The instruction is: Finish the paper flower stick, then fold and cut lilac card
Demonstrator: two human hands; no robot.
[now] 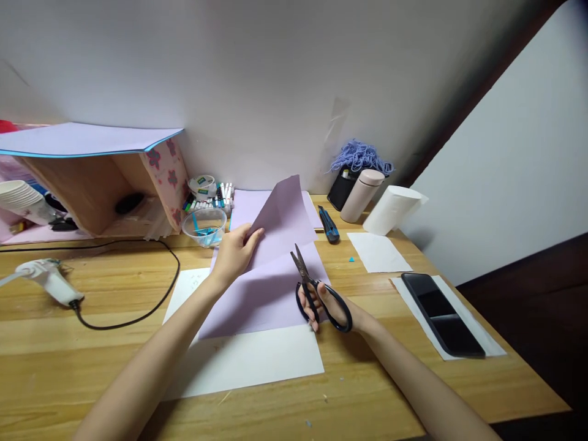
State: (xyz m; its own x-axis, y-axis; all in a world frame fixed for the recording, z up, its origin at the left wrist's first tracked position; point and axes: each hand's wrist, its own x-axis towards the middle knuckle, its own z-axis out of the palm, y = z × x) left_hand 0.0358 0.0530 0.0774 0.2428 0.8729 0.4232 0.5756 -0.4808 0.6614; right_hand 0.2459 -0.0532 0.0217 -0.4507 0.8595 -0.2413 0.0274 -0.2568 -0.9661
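My left hand (237, 250) pinches the left edge of a purple sheet of paper (287, 217), which is raised and tilted above the table. In my right hand (316, 306) is a pair of black-handled scissors (305, 274), fingers through the loops. Their blades stand slightly apart, pointing up beside the raised sheet's lower right corner. Beneath both hands lies another purple sheet (257, 300), on top of a white sheet (257, 361).
A glue gun (48, 278) with a black cord lies left, before a cardboard box (87, 190). Behind are a plastic bowl (204, 226), markers (225, 195), a utility knife (328, 225), a pink bottle (362, 196) and a paper roll (390, 209). A phone (441, 315) rests at right.
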